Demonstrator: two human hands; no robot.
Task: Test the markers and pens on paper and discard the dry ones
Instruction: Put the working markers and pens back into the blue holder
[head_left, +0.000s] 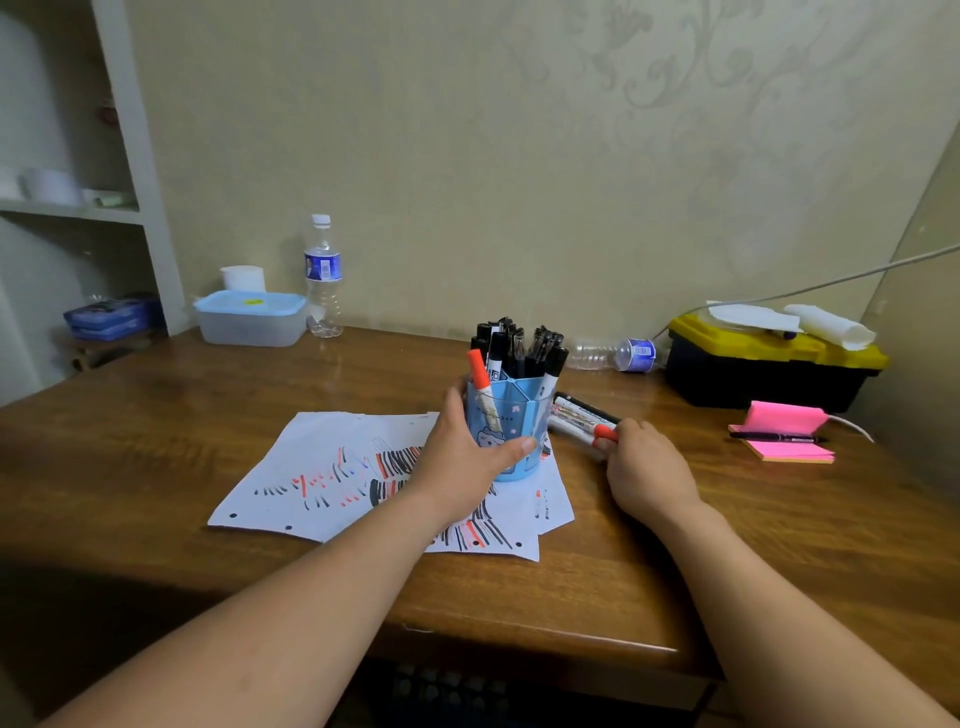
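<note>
Just left of the blue translucent plastic pen cup (511, 431), and running under its base: white hole-punched paper sheets (322, 467), overlapped, streaked with short red and black test strokes. Thin, floppy, probably quick to slide on the glossy brown wooden tabletop (156, 415); worth pinning flat while scribbling.

Clamped round the cup from its left side: the left hand (462, 462), thumb across the front wall, fingers round the back. Light, stiff, smooth plastic by the look of it, and top-heavy with its load, so better gripped low and wide than by the rim.

Inside the cup: a crowded bunch of black-capped markers and pens (524, 348), upright or leaning, plus one white marker with an orange-red cap (480, 374) tilted at the cup's left rim. Slim, rigid, light barrels; best taken at mid-barrel, with the cap pulled straight off.

Just right of the cup, close against its base: a small row of loose white-barrelled markers (576, 410) lying flat on the tabletop. Round, hence prone to rolling.

Further right of the cup: the right hand (644, 467), fingertips pinched on the cap end of a red-capped lying marker (605, 432) at the near side of that row. Hands apart, one either side of the cup. Dry or not, impossible to tell from outside.
</note>
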